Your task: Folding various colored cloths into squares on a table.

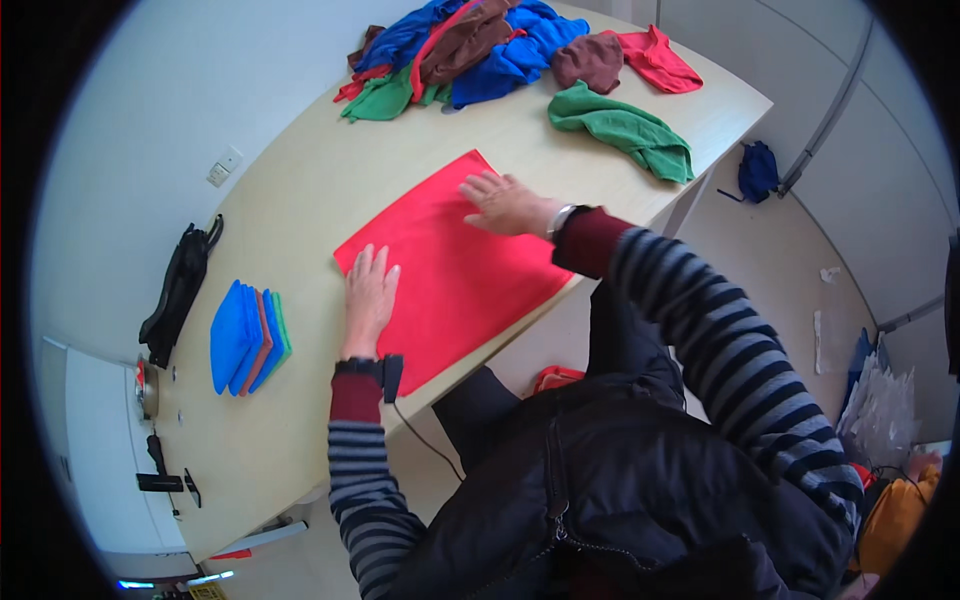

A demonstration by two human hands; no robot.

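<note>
A red cloth [450, 270] lies spread flat at the table's near edge, its far corner pointing away from me. My left hand [370, 295] rests on its left side, fingers stretched out. Over the right part of the same cloth is my right hand [505, 203], palm down with the fingers apart. Neither hand grips anything. Left of the cloth stands a row of folded cloths [248, 338] in blue, brown and green. A crumpled green cloth [625, 130] lies beyond my right hand.
At the far end is a heap of blue, brown, red and green cloths [500, 50], with a loose red cloth [660, 60] beside it. A black case [182, 290] lies along the wall side. A cable [430, 440] hangs from my left wrist. Plastic bags [882, 400] sit on the floor at right.
</note>
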